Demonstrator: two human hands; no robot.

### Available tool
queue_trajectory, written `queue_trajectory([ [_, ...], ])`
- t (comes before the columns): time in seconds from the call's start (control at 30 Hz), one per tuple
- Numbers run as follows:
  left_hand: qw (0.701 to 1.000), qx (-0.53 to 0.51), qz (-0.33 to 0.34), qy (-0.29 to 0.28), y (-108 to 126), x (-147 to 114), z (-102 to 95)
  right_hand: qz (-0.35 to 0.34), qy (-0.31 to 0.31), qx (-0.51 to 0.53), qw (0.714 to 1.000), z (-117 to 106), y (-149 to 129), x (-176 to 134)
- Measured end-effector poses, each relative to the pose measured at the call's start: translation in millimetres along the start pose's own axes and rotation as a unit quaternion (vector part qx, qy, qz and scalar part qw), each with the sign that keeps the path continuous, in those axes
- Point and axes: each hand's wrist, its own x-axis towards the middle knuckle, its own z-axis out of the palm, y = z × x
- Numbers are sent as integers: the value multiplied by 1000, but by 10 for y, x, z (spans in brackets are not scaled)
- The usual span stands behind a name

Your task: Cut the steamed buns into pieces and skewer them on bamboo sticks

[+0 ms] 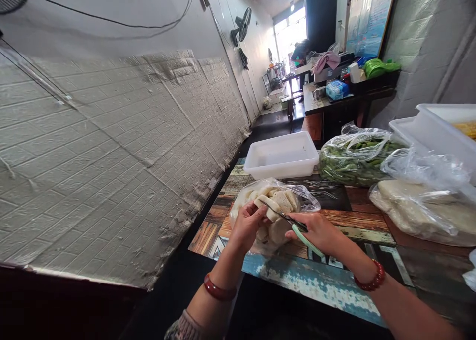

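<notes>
My left hand (245,223) pinches a pale, thick slice of food (268,207) whose exact kind I cannot tell. My right hand (322,233) grips scissors (307,241) with light green handles. Their dark blades lie across the slice, close to my left fingertips. Directly below both hands, an open clear plastic bag (241,197) on the table holds several similar pale pieces (284,201). Part of the bag is hidden behind my hands.
Behind the bag stands a white plastic tub (282,154). To its right are a bag of green pods (353,156), a bag of pale slabs (420,208) and stacked white tubs (427,119). A brick-patterned wall (122,146) runs along the left. A person (300,52) is far back.
</notes>
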Motion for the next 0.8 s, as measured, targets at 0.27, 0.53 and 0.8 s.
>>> queue_trajectory([
  [0.27, 1000, -15, -3, -3, -23, 38, -26, -21, 0, -19, 1000, 35, -38, 4],
  [0.53, 999, -32, -5, 4, -2, 13, -22, 38, -5, -10, 999, -2, -36, 4],
  [0.8, 999, -41, -6, 1, 3, 0, -17, 35, -37, 27, 998, -78, 51, 0],
])
